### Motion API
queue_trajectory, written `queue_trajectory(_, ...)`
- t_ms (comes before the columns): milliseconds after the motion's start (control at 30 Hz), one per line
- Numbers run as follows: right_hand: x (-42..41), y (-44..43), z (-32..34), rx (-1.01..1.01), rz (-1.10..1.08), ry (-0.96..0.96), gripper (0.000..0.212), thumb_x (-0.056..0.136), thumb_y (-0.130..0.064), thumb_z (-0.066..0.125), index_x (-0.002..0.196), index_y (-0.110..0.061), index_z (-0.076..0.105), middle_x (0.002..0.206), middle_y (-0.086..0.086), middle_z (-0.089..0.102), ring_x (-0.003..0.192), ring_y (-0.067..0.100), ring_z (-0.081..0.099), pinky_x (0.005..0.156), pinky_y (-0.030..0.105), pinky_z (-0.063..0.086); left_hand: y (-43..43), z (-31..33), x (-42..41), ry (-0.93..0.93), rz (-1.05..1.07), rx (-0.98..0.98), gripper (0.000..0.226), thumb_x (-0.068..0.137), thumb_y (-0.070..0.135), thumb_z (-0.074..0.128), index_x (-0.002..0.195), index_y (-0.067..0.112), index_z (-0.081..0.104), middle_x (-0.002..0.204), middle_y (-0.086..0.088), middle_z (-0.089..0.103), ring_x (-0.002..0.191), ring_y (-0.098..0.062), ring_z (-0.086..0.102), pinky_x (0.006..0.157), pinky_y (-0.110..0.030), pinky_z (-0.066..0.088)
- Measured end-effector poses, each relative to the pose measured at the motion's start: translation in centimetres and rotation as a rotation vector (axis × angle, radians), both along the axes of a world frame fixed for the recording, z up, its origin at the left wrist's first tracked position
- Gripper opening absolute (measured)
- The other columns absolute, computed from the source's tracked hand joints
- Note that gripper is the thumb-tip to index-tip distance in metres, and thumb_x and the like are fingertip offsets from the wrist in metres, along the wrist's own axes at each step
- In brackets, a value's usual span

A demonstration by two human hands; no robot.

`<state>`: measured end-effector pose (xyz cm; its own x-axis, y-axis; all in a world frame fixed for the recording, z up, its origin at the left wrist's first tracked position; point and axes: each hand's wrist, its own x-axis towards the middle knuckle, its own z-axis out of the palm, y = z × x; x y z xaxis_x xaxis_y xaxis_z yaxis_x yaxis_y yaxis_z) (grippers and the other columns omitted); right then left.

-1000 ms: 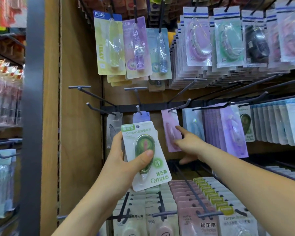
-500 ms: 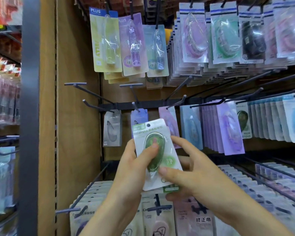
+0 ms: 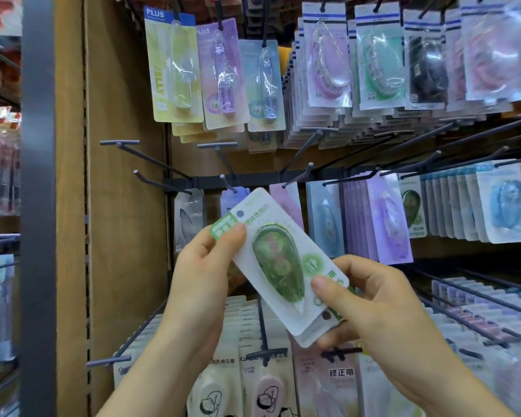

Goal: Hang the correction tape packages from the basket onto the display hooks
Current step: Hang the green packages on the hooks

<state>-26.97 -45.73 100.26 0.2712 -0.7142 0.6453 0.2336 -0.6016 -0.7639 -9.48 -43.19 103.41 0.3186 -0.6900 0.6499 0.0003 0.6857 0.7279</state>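
Tilted since half a second ago, the green correction tape package (image 3: 278, 266) now points its hang-hole end to 11 o'clock, toward the display hooks (image 3: 160, 182). The left hand (image 3: 202, 284) pinches that upper corner, while the right hand (image 3: 373, 308) pinches the 5 o'clock end, where a second package (image 3: 312, 334) shows behind it.
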Motion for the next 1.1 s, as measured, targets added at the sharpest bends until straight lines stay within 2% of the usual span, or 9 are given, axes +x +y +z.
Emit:
queue_trajectory(100,-0.5,0.6,-0.3,-0.044,-0.059,0.007,0.01,0.086,-0.011,0.068,0.08,-0.014,0.076,0.081,0.013,0.073,0.062,0.027,0.068,0.05,0.034,0.058,0.3,0.6,0.1,-0.021,-0.03,0.006,0.024,0.094,0.024,0.06,0.096,0.004,0.073,0.095,-0.014,0.075,0.081,-0.025,0.067,0.08,-0.041,0.054)
queue_trajectory(200,-0.8,0.9,-0.9,-0.058,-0.104,-0.019,0.01,0.084,-0.009,0.07,0.079,-0.013,0.078,0.077,0.01,0.075,0.061,0.025,0.069,0.05,0.03,0.057,0.5,1.0,-0.4,-0.059,-0.055,-0.014,0.018,0.092,0.023,0.062,0.087,0.011,0.074,0.089,-0.013,0.073,0.078,-0.023,0.066,0.08,-0.043,0.053)
queue_trajectory(333,-2.2,1.8,-1.6,-0.068,-0.16,-0.02,0.008,0.073,-0.023,0.074,0.075,-0.018,0.08,0.072,0.007,0.075,0.055,0.019,0.068,0.047,0.025,0.055,0.6,1.1,-1.6,-0.068,-0.098,-0.019,0.017,0.092,0.019,0.061,0.082,0.015,0.075,0.084,-0.008,0.072,0.074,-0.02,0.066,0.074,-0.039,0.052)
queue_trajectory(533,-6.4,2.4,-2.1,-0.063,-0.35,0.001,0.028,0.054,-0.046,0.075,0.059,-0.019,0.075,0.048,0.007,0.059,0.033,0.015,0.041,0.037,0.02,0.035,0.1,1.0,-5.2,-0.124,-0.114,-0.016,0.027,0.093,0.018,0.058,0.073,0.016,0.075,0.078,-0.008,0.069,0.073,-0.021,0.062,0.072,-0.037,0.048)
queue_trajectory(667,-10.1,1.8,-2.3,-0.058,-0.438,-0.05,0.024,0.057,-0.04,0.077,0.055,-0.016,0.073,0.049,0.002,0.063,0.038,0.008,0.049,0.039,0.017,0.039,-1.1,1.8,-8.9,-0.162,-0.054,-0.076,0.02,0.087,0.018,0.068,0.069,0.013,0.075,0.074,-0.008,0.071,0.071,-0.022,0.064,0.073,-0.043,0.052)
queue_trajectory(800,-14.2,0.4,-2.5,-0.006,-0.389,-0.129,0.026,0.062,-0.031,0.077,0.058,-0.006,0.073,0.047,0.006,0.062,0.034,0.006,0.046,0.036,0.011,0.035,-2.5,2.5,-13.7,-0.151,-0.161,-0.053,0.023,0.073,0.034,0.073,0.075,0.011,0.075,0.081,-0.014,0.073,0.073,-0.027,0.066,0.079,-0.053,0.055)
queue_trajectory(867,-16.4,-0.7,-2.5,-0.003,-0.376,-0.136,0.038,0.072,-0.041,0.084,0.061,-0.006,0.074,0.048,0.013,0.06,0.036,0.01,0.046,0.037,0.014,0.034,-3.3,3.1,-16.3,-0.156,-0.215,-0.041,0.023,0.067,0.036,0.071,0.069,0.014,0.076,0.075,-0.01,0.072,0.066,-0.022,0.066,0.068,-0.041,0.057)
queue_trajectory(967,-19.6,-2.4,-2.2,-0.012,-0.38,-0.116,0.056,0.058,-0.06,0.079,0.063,-0.005,0.072,0.054,0.022,0.057,0.043,0.016,0.043,0.039,0.021,0.034,-4.6,4.1,-20.1,-0.134,-0.254,-0.063,0.01,0.078,0.019,0.072,0.078,0.01,0.076,0.071,-0.005,0.072,0.062,-0.015,0.067,0.059,-0.024,0.056)
queue_trajectory(1100,-22.6,-3.9,-1.6,0.021,-0.287,-0.109,0.037,0.073,-0.039,0.07,0.062,-0.004,0.074,0.056,0.013,0.06,0.048,0.016,0.045,0.04,0.022,0.036,-6.6,5.5,-24.9,-0.175,-0.189,-0.115,0.012,0.089,0.015,0.07,0.079,0.015,0.076,0.079,-0.005,0.076,0.07,-0.017,0.07,0.068,-0.032,0.059)
